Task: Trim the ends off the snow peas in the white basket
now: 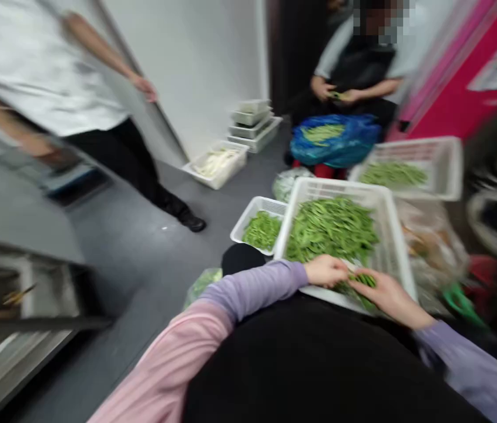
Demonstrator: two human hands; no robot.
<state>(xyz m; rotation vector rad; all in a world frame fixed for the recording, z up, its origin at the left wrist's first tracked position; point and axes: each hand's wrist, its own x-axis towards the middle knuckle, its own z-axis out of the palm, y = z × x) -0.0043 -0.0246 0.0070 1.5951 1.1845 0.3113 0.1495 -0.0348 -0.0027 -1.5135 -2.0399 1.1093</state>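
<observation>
Large white plastic crate (332,189) still heaped with green beans (330,232), small white plastic tray (257,207) beside it partly filled. Left hand (325,270) and right hand (389,296) close together, pinching a loose bunch of beans (361,281) at the crate's near rim.

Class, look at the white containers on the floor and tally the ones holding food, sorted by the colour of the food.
Green, green beans: 3 (large crate, far crate, small tray)
Pale, pale strips: 1 (shallow tray)
Total: 4
</observation>
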